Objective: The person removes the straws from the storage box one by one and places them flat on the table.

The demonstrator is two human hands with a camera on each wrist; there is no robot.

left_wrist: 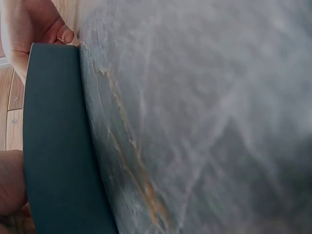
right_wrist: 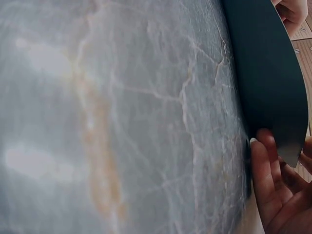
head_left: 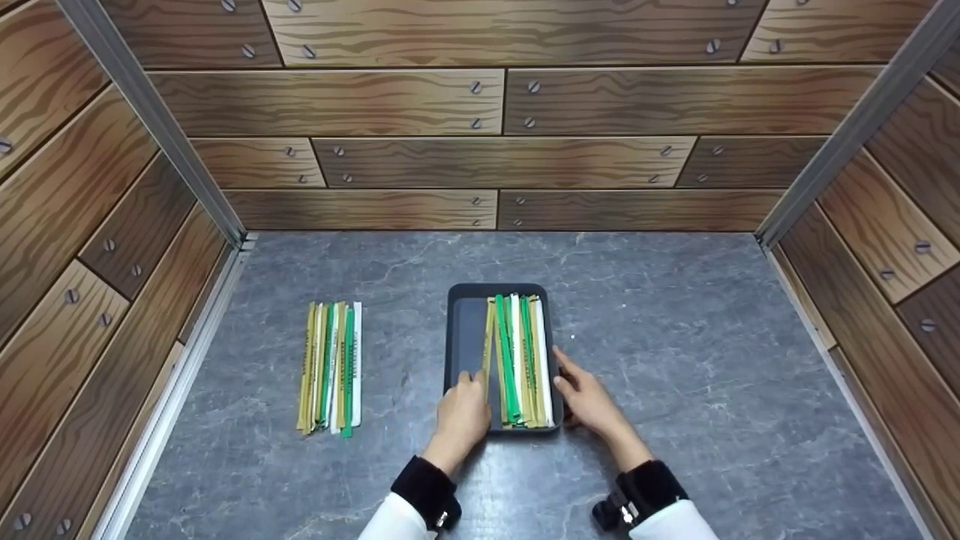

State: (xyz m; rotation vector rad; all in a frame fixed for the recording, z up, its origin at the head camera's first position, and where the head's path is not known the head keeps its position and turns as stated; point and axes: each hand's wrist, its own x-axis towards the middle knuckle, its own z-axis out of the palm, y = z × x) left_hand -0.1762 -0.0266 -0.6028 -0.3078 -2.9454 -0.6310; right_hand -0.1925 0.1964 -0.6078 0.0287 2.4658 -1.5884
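A dark grey tray holds a row of long, thin stick packets in gold, green and white, lying lengthwise in its right part. My left hand reaches over the near left rim, its fingers curled around the lower end of the leftmost gold packet. The grip itself is hidden from above. Against the tray's right outer wall, my right hand rests with extended fingers. In the right wrist view, its fingers touch the tray's outer side near a corner.
A second group of similar stick packets lies side by side on the grey marbled table, left of the tray. Wood-patterned walls enclose the table at the back and both sides. Pale metal edging runs along the left.
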